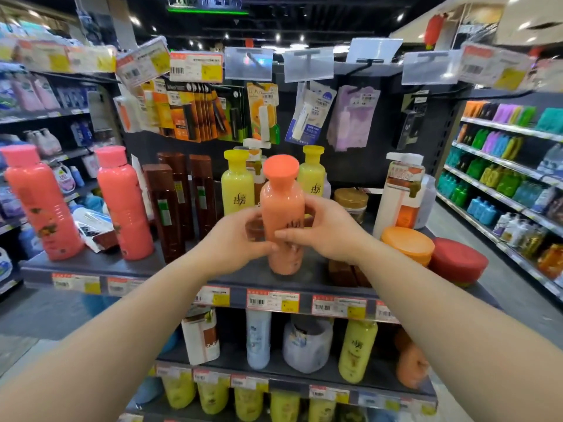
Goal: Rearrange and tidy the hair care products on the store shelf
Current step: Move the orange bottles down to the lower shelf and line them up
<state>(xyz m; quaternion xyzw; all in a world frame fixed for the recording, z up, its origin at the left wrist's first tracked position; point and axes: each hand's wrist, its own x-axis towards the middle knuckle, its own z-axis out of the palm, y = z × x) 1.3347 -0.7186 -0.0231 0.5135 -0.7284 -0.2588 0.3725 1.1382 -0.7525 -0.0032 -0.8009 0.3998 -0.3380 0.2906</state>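
Note:
An orange bottle (281, 205) with a flat orange cap stands upright at the middle of the dark shelf (91, 264). My left hand (236, 236) grips its lower body from the left. From the right, my right hand (323, 229) wraps around it, fingers across the label. Directly behind it stand two yellow bottles (237, 187) and a white pump bottle (254, 153). Two pink bottles (125, 205) stand at the left, with brown boxes (166, 211) between them and the yellow bottles.
At the right of the shelf sit an orange tub (408, 243), a red tub (457, 263), a gold-lidded jar (352, 202) and a tall white pump bottle (400, 196). Hanging packets fill the back panel above. More bottles stand on the lower shelves.

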